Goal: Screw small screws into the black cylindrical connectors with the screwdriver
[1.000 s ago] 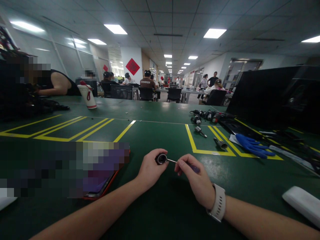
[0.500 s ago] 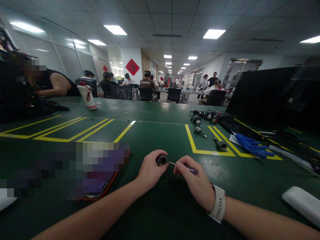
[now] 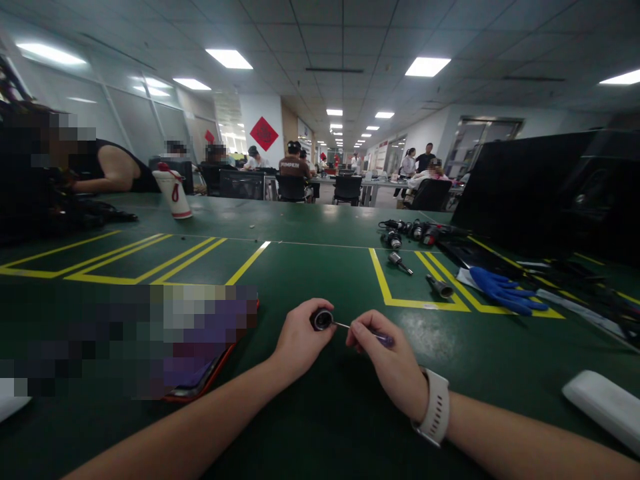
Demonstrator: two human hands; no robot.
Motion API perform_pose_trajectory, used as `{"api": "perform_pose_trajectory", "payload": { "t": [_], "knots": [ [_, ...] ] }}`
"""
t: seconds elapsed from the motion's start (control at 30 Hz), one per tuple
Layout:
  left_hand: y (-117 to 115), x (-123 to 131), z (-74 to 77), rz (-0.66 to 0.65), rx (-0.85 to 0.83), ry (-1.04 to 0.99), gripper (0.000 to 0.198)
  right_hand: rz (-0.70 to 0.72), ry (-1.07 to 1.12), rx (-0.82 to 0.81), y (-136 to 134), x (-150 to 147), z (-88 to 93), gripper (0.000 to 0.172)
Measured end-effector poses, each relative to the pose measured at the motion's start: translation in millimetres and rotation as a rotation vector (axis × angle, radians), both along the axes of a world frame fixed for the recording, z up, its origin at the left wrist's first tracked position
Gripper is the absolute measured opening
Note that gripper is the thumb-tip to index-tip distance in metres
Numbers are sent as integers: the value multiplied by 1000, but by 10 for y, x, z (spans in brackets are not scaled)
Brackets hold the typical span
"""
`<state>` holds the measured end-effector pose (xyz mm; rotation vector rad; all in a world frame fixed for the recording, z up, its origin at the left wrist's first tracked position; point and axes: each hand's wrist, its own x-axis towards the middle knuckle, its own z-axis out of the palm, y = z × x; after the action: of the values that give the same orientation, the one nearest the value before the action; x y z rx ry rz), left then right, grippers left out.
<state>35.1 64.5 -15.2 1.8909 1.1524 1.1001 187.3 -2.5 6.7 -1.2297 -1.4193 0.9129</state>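
My left hand [image 3: 300, 340] is closed round a small dark cylindrical part [image 3: 323, 319] with a shiny round end, held just above the green table [image 3: 320, 267]. My right hand [image 3: 387, 363], with a white watch on its wrist, pinches a thin screwdriver [image 3: 367, 333] with a purple handle. The tool's metal tip touches the end of the part. Both hands sit at the near middle of the table.
A phone in a red case [image 3: 200, 373] lies left of my left hand. Several dark metal parts [image 3: 415, 233], a blue glove [image 3: 505, 290] and a black case [image 3: 540, 193] are at right. A white object [image 3: 600, 407] lies near right. A white bottle [image 3: 173, 193] and seated people are at the back.
My right hand has shifted slightly lower and left with the screwdriver, keeping its tip at the part. My left hand has barely moved.
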Motion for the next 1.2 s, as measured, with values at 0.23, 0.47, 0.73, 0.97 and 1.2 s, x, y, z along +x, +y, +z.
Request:
{"api": "perform_pose_trajectory", "payload": {
  "t": [0.23,0.47,0.73,0.97,1.2],
  "knots": [
    [7,-10,-5,-9,-3,18,26,53,81,-48,30,5,6,20],
    [22,-9,-14,-1,-27,4,26,65,283,-88,101,12,-70,21],
    [5,-6,-9,6,1,2,25,38,66,-5,18,13,-11,21],
    [15,-15,-19,-12,-2,-3,26,46,-29,-17,-10,-9,31,21],
    [21,-11,-23,-17,-1,-21,25,87,152,-60,41,18,0,21]
  ]
}}
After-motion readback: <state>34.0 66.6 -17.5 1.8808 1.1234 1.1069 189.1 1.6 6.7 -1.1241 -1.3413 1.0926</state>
